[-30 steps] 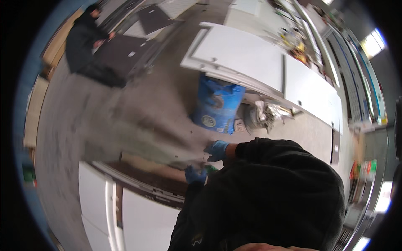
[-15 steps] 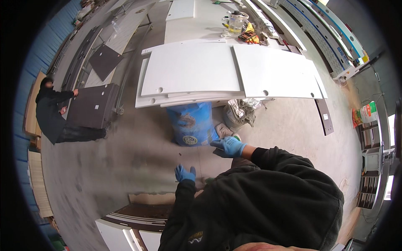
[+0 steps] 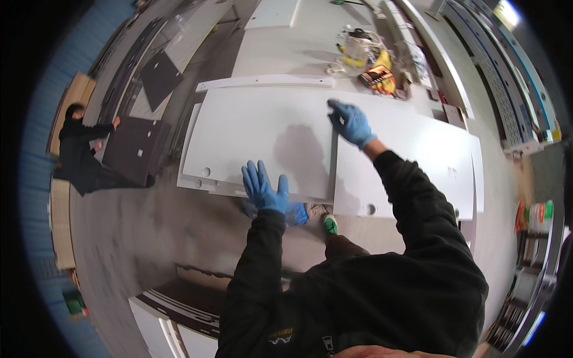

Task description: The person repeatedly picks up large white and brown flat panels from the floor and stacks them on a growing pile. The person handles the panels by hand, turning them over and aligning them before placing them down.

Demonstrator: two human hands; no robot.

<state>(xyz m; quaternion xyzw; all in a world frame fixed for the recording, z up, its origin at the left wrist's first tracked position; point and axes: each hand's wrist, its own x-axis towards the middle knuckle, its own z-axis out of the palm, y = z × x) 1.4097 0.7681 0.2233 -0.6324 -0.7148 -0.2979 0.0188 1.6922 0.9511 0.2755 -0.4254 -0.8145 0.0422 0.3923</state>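
My left hand (image 3: pixel 262 188), in a blue glove, has its fingers spread over the near edge of the left white panel (image 3: pixel 239 131). Whether its palm touches the panel I cannot tell. My right hand (image 3: pixel 356 126), gloved the same way, is over the far end of the seam where the left panel meets the right white panel (image 3: pixel 412 161). Its fingers are closed round something small and dark grey, too blurred to name. Both panels lie flat on other white boards, and each has a round hole near its near edge.
Beyond the panels stand a clear plastic jug (image 3: pixel 356 51) and a yellow-and-black packet (image 3: pixel 382 74). A blue sack (image 3: pixel 293 213) shows below the near edge. At far left, a person (image 3: pixel 80 149) handles dark panels (image 3: pixel 134 149). More boards (image 3: pixel 158 328) stand at lower left.
Both my hands have risen forward from low by the floor to over the white panels. My body has come closer to the panels, which now hide most of the blue sack.
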